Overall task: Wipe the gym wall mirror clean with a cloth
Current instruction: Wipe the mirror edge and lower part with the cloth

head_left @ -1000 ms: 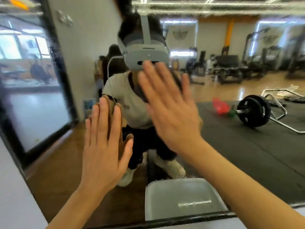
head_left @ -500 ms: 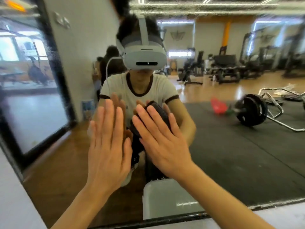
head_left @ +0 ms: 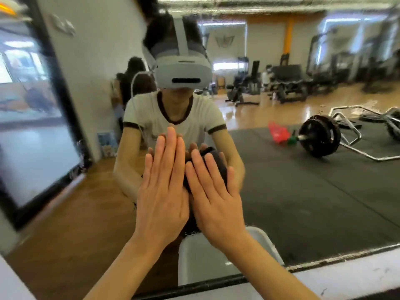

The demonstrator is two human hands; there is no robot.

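Glass fills nearly all I see: the gym wall mirror [head_left: 303, 191] stands right before me, its black lower frame edge just above a pale ledge. Beads and streaks of wet cling along its top edge and down the left side, so I judge most of the wiping is left to do; the middle stretch looks clear enough, though blur hides fine smears. My left hand [head_left: 162, 195] lies flat against the glass, fingers straight and together, holding nothing. My right hand [head_left: 216, 198], just beside it and also flat with fingers spread, presses the dark cloth [head_left: 211, 158] onto the mirror; the cloth peeks out above and between my fingers. I take this as mid-wipe, low on the pane.
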